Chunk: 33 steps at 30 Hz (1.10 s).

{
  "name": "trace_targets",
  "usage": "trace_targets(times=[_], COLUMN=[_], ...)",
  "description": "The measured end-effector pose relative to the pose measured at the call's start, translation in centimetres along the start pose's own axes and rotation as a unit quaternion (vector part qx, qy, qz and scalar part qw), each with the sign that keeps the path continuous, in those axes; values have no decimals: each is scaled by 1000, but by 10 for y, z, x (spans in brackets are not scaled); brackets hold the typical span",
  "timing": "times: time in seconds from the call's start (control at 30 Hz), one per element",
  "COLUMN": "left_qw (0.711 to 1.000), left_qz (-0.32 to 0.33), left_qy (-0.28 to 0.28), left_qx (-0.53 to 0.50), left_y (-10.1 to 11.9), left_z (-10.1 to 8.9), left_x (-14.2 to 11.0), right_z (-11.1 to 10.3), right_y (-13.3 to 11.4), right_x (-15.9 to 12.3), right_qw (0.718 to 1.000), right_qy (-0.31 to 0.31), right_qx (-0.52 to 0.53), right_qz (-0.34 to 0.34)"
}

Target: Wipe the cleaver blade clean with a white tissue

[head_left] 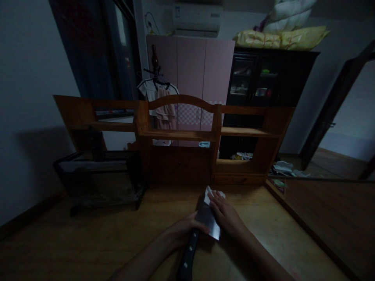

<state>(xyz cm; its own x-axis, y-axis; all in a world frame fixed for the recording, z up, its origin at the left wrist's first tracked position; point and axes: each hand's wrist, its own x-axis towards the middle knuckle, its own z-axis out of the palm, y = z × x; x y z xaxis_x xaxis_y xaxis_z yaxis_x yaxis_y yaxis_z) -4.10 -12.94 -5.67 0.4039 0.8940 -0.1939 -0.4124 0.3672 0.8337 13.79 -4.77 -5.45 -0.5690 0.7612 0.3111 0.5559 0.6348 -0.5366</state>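
A cleaver (206,220) with a broad shiny blade and a dark riveted handle lies over the wooden desk, its handle pointing toward me. My left hand (191,228) grips it where blade and handle meet, the thumb lying across the blade. Against the far end of the blade, my right hand (219,205) presses a white tissue or cloth (207,193), fingers closed over it. Part of the white piece is hidden beneath those fingers.
On the left of the desk (117,234) stands a dark glass-sided tank (96,179). A wooden shelf unit (181,134) runs along the back edge. Behind it are a pink wardrobe (190,70) and a black cabinet (275,74). A raised wooden edge (304,222) borders the right side.
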Motion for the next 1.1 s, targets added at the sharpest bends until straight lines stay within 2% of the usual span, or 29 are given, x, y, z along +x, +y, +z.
trace_targets(times=[0.17,0.33,0.5,0.6,0.7,0.9,1.1], left_qw=[1000,999,994,988,985,986,990], left_qz=[-4,11,45,63,71,73,68], left_qy=[10,26,52,54,47,32,50], left_qx=[-8,-18,-84,-130,-153,-148,-115], left_y=[-1,-4,-6,-5,-4,-3,-3], left_z=[-1,-1,-1,0,0,2,0], left_x=[0,2,6,7,7,3,4], right_z=[0,-2,1,-2,-8,-16,-12], right_y=[2,-4,-13,-23,-34,-38,-36], right_x=[-1,-2,-4,-8,-10,-11,-13], right_qw=[999,998,995,993,991,997,998], right_qy=[35,50,27,-3,-6,20,41], right_qx=[11,41,94,116,129,64,29], right_qz=[40,26,10,-5,-15,40,41])
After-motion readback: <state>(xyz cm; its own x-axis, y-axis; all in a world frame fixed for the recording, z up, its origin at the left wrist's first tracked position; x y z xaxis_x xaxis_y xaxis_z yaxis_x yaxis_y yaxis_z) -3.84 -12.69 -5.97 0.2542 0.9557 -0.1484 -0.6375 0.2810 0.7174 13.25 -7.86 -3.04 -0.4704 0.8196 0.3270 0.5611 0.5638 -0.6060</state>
